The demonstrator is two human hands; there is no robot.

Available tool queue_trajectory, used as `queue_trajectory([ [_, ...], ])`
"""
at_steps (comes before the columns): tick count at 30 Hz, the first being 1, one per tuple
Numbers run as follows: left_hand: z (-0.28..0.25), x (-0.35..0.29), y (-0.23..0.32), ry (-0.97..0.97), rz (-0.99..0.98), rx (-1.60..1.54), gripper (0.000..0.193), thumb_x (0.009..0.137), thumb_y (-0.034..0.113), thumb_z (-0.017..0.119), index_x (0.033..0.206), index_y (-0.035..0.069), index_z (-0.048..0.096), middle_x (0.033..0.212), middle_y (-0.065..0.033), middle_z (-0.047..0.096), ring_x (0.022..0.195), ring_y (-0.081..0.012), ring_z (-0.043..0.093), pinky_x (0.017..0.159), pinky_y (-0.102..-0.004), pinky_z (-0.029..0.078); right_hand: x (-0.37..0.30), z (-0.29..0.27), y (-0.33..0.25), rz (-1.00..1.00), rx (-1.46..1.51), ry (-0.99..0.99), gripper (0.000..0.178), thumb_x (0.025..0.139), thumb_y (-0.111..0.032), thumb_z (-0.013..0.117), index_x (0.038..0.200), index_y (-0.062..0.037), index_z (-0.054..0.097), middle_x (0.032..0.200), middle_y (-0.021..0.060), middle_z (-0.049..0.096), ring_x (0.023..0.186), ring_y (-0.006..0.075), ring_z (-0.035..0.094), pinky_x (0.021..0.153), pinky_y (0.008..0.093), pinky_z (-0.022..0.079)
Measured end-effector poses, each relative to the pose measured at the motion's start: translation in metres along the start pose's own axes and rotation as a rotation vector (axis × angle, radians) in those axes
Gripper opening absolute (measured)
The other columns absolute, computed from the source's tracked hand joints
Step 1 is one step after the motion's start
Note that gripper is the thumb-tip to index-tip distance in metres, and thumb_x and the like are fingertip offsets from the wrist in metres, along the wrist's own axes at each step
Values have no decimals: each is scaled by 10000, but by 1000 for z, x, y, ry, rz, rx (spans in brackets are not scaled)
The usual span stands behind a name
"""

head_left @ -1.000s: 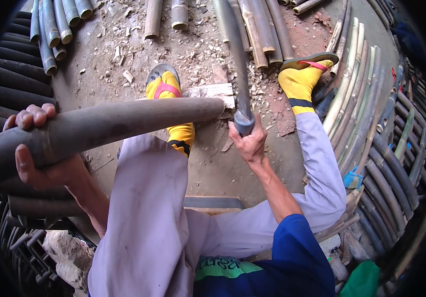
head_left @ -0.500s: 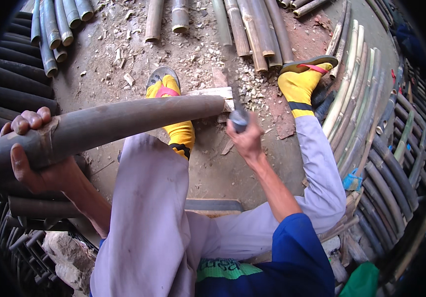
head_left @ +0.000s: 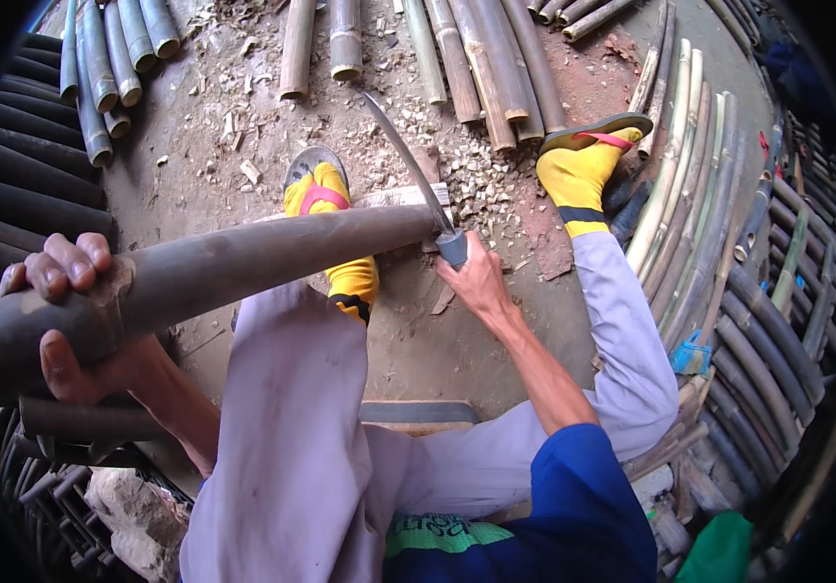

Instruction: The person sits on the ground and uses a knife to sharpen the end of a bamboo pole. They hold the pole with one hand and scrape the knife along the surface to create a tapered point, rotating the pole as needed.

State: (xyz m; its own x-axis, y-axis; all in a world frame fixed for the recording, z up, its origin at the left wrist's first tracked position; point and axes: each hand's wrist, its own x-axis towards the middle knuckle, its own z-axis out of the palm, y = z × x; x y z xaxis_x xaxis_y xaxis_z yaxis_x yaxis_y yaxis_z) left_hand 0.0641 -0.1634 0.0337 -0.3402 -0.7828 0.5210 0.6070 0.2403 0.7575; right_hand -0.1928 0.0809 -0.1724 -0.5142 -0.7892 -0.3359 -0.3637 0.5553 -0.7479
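Note:
A thick dark bamboo pole (head_left: 272, 255) slants across my raised knee, its far end over a pale wooden block (head_left: 403, 196) on the ground. My left hand (head_left: 73, 311) wraps around the pole near a pale node, fingers over the top and thumb below. In my right hand (head_left: 481, 279) is a machete (head_left: 406, 155) with a grey cylindrical handle; its curved blade points up and away to the left. The blade's lower part is right beside the pole's far end; whether it touches cannot be made out.
Pale wood chips (head_left: 495, 180) litter the ground ahead. Cut bamboo lengths (head_left: 491, 58) lie at the far side, with stacked dark poles (head_left: 29, 185) on the left and curved bamboo strips (head_left: 695, 185) on the right. My feet in yellow socks (head_left: 583, 175) and sandals flank the block.
The machete, blurred and mostly unseen before, now shows its blade clearly, angled up and left. My right hand has shifted slightly left and down. The pole's far end has dropped a little.

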Motion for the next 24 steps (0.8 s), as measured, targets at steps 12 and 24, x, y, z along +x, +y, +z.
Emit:
queue_trajectory([
  [12, 40, 4, 5, 485, -12, 298, 555, 746, 234, 609, 1217, 27, 400, 1004, -144, 472, 934, -247, 497, 912, -419, 411, -12, 1, 3, 85, -10, -50, 358, 782, -181, 702, 980, 29, 490, 724, 198, 639, 655, 283, 676, 553, 376, 529],
  [24, -14, -5, 10, 223, 43, 119, 476, 756, 228, 563, 1163, 18, 432, 959, -127, 500, 889, -235, 499, 824, -399, 440, -11, 5, 9, 93, -6, -81, 372, 774, -148, 698, 1012, 35, 479, 744, 188, 649, 674, 294, 679, 592, 397, 543],
])
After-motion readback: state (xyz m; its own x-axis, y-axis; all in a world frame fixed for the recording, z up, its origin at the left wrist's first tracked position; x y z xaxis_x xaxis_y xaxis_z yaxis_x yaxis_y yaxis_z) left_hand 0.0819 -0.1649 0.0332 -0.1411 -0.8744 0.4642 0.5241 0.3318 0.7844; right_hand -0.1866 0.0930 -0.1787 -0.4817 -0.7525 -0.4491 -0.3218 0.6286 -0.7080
